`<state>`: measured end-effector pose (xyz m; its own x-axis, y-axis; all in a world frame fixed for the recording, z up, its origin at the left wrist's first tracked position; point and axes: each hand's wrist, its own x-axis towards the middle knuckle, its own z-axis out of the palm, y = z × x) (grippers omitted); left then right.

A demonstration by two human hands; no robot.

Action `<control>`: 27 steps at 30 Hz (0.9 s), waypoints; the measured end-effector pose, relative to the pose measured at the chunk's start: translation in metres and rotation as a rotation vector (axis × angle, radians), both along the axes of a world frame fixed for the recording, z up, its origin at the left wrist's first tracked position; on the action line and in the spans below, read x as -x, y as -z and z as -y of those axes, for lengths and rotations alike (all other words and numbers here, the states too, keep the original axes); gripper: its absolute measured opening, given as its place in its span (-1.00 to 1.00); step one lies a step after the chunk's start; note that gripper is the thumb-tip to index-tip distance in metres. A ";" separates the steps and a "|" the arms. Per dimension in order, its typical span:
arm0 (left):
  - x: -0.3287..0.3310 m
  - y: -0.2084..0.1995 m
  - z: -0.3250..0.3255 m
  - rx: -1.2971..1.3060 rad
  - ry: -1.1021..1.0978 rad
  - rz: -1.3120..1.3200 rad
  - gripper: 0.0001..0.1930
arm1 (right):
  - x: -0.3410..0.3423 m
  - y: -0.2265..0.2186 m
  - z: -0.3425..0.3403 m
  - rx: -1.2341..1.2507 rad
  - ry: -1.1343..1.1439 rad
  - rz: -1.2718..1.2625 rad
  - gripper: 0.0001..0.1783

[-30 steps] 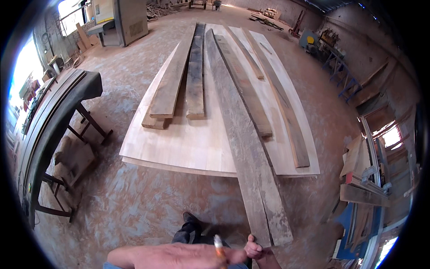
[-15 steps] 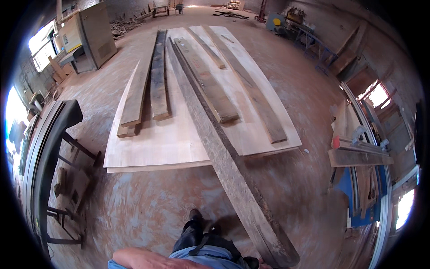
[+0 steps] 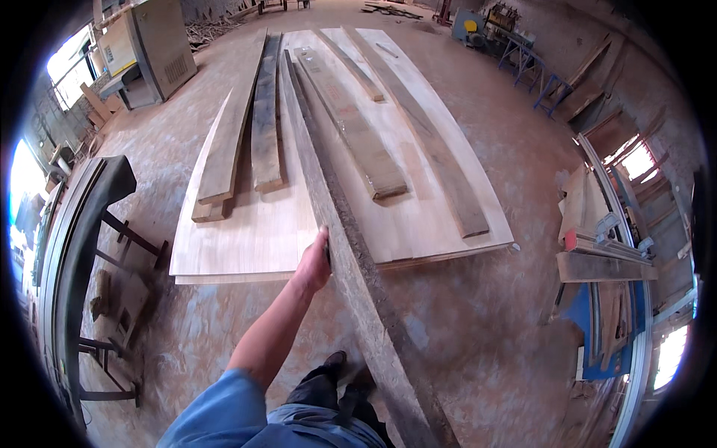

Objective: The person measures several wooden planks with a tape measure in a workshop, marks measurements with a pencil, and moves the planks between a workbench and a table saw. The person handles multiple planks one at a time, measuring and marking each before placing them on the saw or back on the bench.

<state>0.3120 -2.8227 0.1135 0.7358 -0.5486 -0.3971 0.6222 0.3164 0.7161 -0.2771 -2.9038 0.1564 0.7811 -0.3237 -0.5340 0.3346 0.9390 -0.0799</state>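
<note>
A long, rough, grey-brown wooden plank (image 3: 357, 299) slants from the far part of the pale panels down to the lower edge of the view, where its near end is cut off. My left hand (image 3: 316, 261) grips its left side, just off the panels' front edge, with the fingers partly hidden by the wood. The plank stands on its narrow edge at a tilt. Under its far half lie the pale wooden panels (image 3: 231, 254), stacked flat. My right hand is out of view.
Several boards lie lengthwise on the panels, among them a dark-stained board (image 3: 267, 142) and a wide board (image 3: 351, 131). To the left stands a dark metal-legged bench (image 3: 89, 216). A blue-based rack with wood pieces (image 3: 609, 321) is at the right; a cabinet machine (image 3: 160, 56) stands far left.
My left arm has reached forward from my waist, and its hand has taken hold of the plank. The plank's near end has shifted left and down, out of view. My right hand has left the view.
</note>
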 end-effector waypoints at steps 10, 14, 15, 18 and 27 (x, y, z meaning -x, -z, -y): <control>0.096 -0.020 0.056 0.379 0.029 -0.372 -0.28 | 0.091 -0.009 -0.023 0.068 0.148 -0.062 -0.37; 0.186 -0.046 0.086 0.341 0.087 -0.410 -0.34 | 0.170 -0.015 -0.040 0.161 0.208 -0.105 -0.36; 0.212 -0.058 0.090 0.321 0.100 -0.429 -0.36 | 0.187 -0.015 -0.044 0.194 0.224 -0.118 -0.36; 0.287 -0.077 0.103 0.275 0.181 -0.510 -0.42 | 0.167 -0.004 -0.038 0.374 0.278 -0.229 -0.32; 0.466 -0.076 0.104 0.120 0.481 -0.675 -0.57 | 0.083 -0.015 -0.001 0.678 0.700 -0.647 -0.19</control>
